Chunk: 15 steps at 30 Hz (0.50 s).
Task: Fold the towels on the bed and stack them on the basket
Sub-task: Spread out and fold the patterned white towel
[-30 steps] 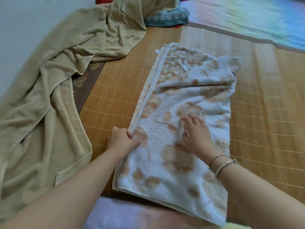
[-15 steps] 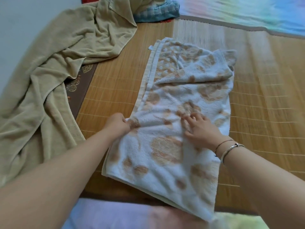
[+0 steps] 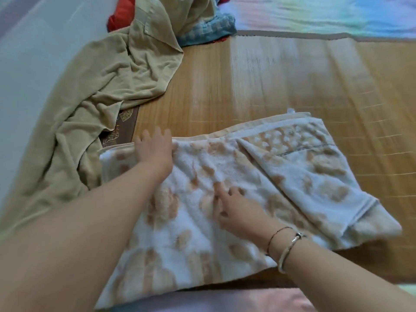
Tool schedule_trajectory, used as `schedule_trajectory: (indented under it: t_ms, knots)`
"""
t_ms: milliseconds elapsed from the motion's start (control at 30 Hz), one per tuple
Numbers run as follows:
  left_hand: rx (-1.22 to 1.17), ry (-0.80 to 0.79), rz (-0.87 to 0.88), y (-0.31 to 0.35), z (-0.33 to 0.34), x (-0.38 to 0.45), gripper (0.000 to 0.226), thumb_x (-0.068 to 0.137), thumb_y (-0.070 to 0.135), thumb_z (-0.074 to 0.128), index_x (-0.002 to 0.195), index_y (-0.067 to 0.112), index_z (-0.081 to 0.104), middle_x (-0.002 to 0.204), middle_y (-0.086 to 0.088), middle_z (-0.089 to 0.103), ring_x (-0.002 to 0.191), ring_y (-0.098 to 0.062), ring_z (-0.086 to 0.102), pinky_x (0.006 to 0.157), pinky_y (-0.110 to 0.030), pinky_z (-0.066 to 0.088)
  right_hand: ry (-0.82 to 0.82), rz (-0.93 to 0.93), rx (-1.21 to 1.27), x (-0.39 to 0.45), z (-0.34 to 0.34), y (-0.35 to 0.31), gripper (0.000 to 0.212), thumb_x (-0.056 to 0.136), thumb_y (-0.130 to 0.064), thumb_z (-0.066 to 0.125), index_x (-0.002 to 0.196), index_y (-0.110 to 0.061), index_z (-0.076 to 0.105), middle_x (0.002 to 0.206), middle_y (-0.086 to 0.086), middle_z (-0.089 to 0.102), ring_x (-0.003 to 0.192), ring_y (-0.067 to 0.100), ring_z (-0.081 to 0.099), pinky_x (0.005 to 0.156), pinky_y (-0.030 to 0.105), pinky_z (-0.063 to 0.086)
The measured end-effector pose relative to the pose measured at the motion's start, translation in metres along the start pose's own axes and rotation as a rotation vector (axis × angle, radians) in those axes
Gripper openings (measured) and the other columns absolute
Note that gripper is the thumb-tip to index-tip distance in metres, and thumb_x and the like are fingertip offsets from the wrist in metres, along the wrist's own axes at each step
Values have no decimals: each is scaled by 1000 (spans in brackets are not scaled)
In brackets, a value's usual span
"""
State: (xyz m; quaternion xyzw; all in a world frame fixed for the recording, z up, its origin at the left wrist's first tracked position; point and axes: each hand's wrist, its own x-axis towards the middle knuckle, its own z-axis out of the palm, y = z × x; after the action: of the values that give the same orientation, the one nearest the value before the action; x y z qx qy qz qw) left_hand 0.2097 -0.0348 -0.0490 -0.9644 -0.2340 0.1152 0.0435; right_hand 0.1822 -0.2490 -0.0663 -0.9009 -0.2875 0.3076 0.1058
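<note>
A bamboo mat (image 3: 281,82) covers the bed. A crumpled tan towel (image 3: 94,104) lies along its left side, with a blue checked cloth (image 3: 209,30) behind. Nearest, a white towel with orange patches (image 3: 247,188) lies partly folded on the mat. The left hand (image 3: 155,149) presses flat on its far left edge; the right hand (image 3: 238,212) rests on its middle, fingers loosely spread, gripping nothing

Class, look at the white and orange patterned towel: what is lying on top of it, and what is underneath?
On the patterned towel rest the left hand and right hand, fingers flat. It lies on the bamboo mat; whatever else sits beneath is covered.
</note>
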Motion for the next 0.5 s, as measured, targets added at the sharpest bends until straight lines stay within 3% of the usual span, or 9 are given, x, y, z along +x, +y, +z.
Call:
schedule_trajectory:
  t_ms: [100, 200, 267, 400, 500]
  knots:
    - [-6, 2, 74, 15, 21, -17, 69, 81, 3, 56, 142, 18, 27, 152, -9, 20, 135, -35, 25, 115, -43, 20, 141, -5, -93, -4, -8, 20, 41, 87, -15, 45, 128, -18, 36, 103, 0, 40, 84, 21, 49, 48, 26, 30]
    - [-171, -23, 224, 47, 30, -35, 49, 85, 5, 51, 131, 18, 41, 141, -7, 34, 126, -31, 32, 102, -37, 31, 237, 47, -160, -11, -14, 54, 38, 87, -19, 49, 123, -16, 39, 114, 1, 41, 106, 23, 45, 69, 26, 39]
    - [-266, -50, 347, 77, 30, -47, 26, 89, 14, 51, 115, 19, 53, 127, -4, 46, 115, -28, 38, 91, -34, 33, 306, 91, -258, -22, -16, 85, 44, 83, -19, 52, 125, -15, 39, 119, 4, 43, 108, 25, 41, 84, 31, 39]
    - [-477, -147, 414, 138, 21, -62, 23, 92, 22, 50, 114, 21, 57, 123, 0, 48, 117, -26, 39, 94, -33, 33, 415, 198, -383, -48, -18, 142, 57, 66, -26, 69, 115, -14, 44, 114, 10, 50, 105, 36, 49, 85, 47, 43]
    - [-573, -196, 387, 183, 12, -67, 21, 92, 26, 50, 110, 20, 60, 119, -2, 52, 117, -27, 40, 98, -39, 38, 385, 208, -357, -62, -20, 169, 62, 66, -43, 64, 116, -18, 36, 117, 10, 46, 108, 37, 46, 92, 50, 33]
